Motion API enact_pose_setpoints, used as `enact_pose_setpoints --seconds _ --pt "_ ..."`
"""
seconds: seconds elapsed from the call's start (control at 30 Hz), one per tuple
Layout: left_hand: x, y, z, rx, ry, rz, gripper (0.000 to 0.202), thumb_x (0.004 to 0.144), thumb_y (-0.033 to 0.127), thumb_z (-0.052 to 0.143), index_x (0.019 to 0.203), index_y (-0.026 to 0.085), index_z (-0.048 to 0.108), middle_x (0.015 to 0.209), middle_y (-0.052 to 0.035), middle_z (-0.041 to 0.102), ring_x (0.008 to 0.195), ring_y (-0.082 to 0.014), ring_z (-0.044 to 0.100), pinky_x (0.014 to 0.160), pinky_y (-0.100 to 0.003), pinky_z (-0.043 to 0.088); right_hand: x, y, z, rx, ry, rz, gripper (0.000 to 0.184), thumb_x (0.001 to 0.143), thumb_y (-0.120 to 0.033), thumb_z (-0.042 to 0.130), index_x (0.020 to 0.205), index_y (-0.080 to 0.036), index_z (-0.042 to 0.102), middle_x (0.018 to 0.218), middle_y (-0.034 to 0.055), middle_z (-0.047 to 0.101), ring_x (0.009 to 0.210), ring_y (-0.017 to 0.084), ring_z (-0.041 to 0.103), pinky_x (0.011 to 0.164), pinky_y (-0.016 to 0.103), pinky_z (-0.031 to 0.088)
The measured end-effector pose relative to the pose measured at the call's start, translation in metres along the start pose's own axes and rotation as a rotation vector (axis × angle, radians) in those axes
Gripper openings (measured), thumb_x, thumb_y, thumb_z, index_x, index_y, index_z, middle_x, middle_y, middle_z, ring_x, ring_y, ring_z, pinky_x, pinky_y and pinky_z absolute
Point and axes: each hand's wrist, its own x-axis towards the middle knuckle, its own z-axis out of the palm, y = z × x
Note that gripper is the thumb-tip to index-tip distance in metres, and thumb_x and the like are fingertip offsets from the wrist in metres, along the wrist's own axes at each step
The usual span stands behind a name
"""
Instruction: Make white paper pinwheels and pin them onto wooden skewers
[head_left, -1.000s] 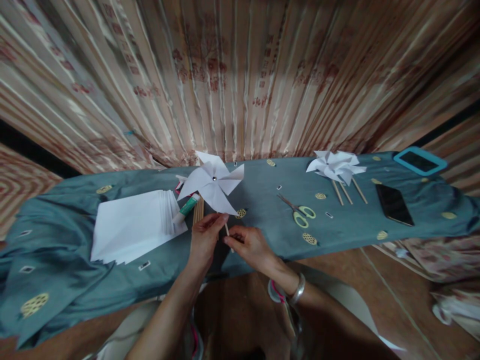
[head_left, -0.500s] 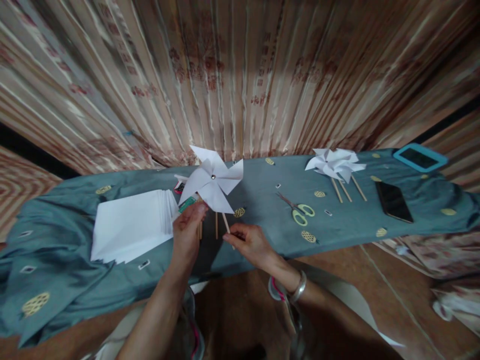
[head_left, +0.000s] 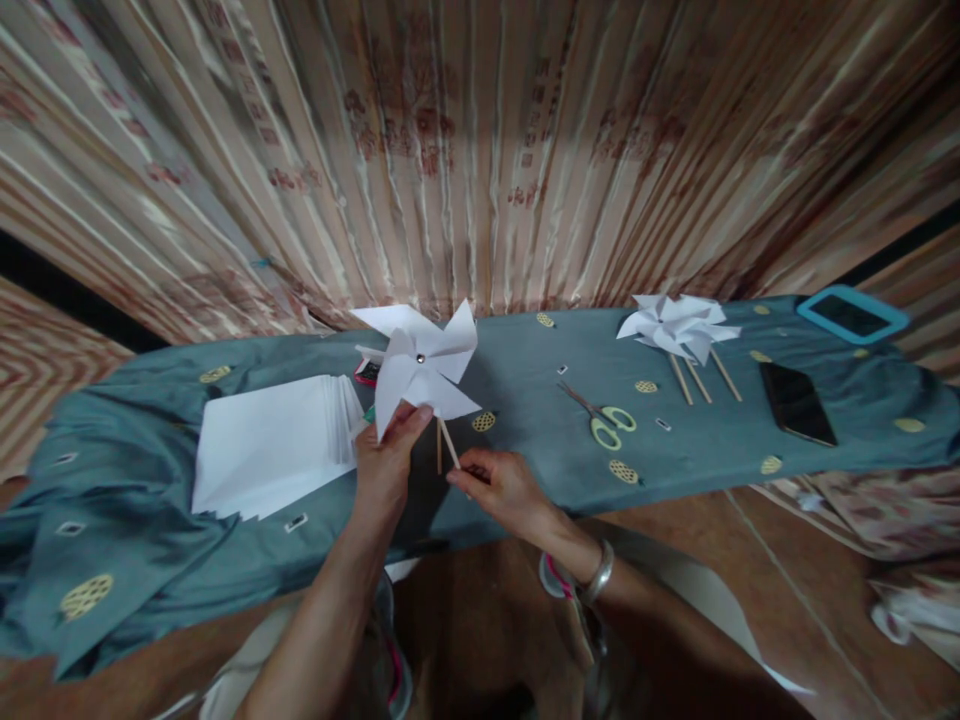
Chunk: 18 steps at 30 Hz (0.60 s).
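Observation:
A white paper pinwheel with a shiny pin at its centre is held upright over the table. My right hand pinches the lower part of its wooden stick. Up at the lower blades, my left hand has its thumb and forefinger closed at the paper's edge; its other fingers are partly hidden. Behind the pinwheel, another wooden stick lies on the cloth, and a small red-and-black item shows in part.
A stack of white paper lies left on the green cloth. To the right are green-handled scissors, several finished pinwheels, a black phone and a blue-framed tablet. A curtain hangs behind the table.
The pinwheel's blades have turned a little. My left hand has moved slightly right and up against the lower blades. My right hand keeps its pinch on the stick.

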Motion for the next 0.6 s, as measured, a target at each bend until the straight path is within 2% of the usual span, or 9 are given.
enact_pose_setpoints --seconds 0.13,0.3,0.43,0.47,0.53,0.6 --pt "-0.003 0.001 0.003 0.142 -0.072 0.069 0.021 0.055 0.032 0.084 0.060 0.020 0.067 0.062 0.0014 0.066 0.063 -0.0140 0.060 0.068 -0.027 0.048 -0.001 0.000 0.000 -0.009 -0.012 -0.025 0.017 0.088 -0.029 0.062 0.078 -0.018 0.070 0.065 -0.0027 0.063 0.058 0.010 0.051 0.056 0.022 0.032" --pt "-0.002 -0.005 -0.003 0.169 -0.134 0.016 0.024 0.048 0.029 0.084 0.067 0.020 0.071 0.070 -0.0002 0.070 0.068 -0.0162 0.062 0.069 -0.029 0.049 0.001 0.002 -0.006 0.017 0.022 0.009 0.017 0.088 -0.030 0.062 0.078 -0.018 0.069 0.064 -0.0025 0.063 0.059 0.010 0.053 0.056 0.022 0.034" --pt "0.002 -0.003 -0.013 0.069 -0.039 -0.024 0.031 0.055 0.036 0.083 0.079 0.019 0.074 0.077 -0.0014 0.072 0.071 -0.0147 0.063 0.070 -0.027 0.048 0.001 0.004 -0.011 0.006 0.057 0.025 0.020 0.088 -0.032 0.061 0.074 -0.018 0.067 0.063 -0.0023 0.062 0.059 0.011 0.054 0.056 0.022 0.034" --pt "0.003 -0.001 -0.014 0.033 -0.005 -0.012 0.029 0.059 0.040 0.081 0.078 0.018 0.074 0.077 -0.0013 0.072 0.070 -0.0136 0.062 0.069 -0.026 0.047 0.001 0.005 -0.011 -0.002 0.059 0.025 0.021 0.088 -0.032 0.061 0.074 -0.018 0.066 0.062 -0.0025 0.062 0.059 0.011 0.054 0.056 0.022 0.034" --pt "0.003 0.005 -0.017 -0.029 -0.012 0.048 0.031 0.066 0.049 0.076 0.071 0.018 0.072 0.072 -0.0012 0.069 0.068 -0.0126 0.060 0.067 -0.025 0.046 0.001 0.005 -0.011 -0.030 0.058 0.024 0.020 0.088 -0.032 0.061 0.074 -0.018 0.066 0.062 -0.0026 0.061 0.059 0.011 0.053 0.056 0.022 0.033" --pt "0.001 0.009 -0.017 -0.063 -0.029 0.090 0.033 0.064 0.050 0.079 0.065 0.018 0.069 0.064 0.0003 0.066 0.063 -0.0122 0.057 0.061 -0.025 0.045 0.001 0.005 -0.011 -0.065 0.053 0.018 0.019 0.088 -0.031 0.061 0.075 -0.019 0.067 0.063 -0.0024 0.062 0.060 0.011 0.053 0.056 0.022 0.033"
